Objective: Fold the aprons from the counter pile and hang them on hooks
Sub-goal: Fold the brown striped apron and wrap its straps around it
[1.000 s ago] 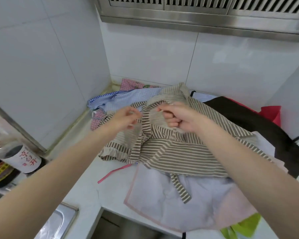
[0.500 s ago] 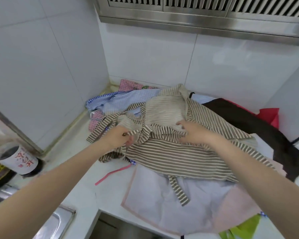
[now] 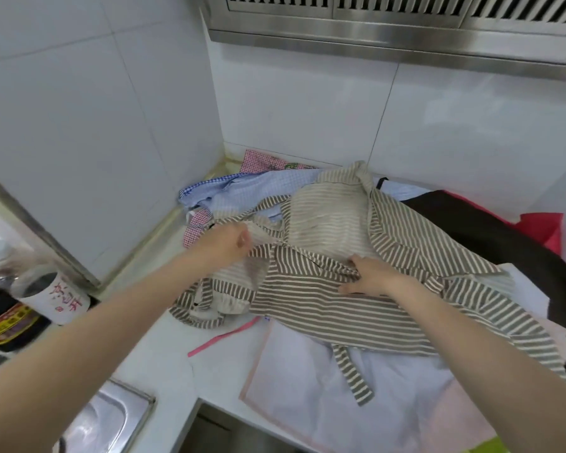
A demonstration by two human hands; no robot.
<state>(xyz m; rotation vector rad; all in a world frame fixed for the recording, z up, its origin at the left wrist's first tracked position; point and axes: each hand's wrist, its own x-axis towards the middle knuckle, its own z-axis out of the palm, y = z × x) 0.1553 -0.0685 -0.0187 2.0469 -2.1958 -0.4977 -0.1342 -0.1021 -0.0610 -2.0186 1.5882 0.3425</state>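
White counter (image 3: 164, 351) under apron pile (image 3: 324, 289), bottle (image 3: 43, 289) at left.

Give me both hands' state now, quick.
Left hand: closed, pinching the striped apron.
Right hand: fingers laid on the striped apron; grip or just pressing cannot be told.

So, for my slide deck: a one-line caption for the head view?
Both hands, left hand and right hand, spread a striped apron atop the counter pile.
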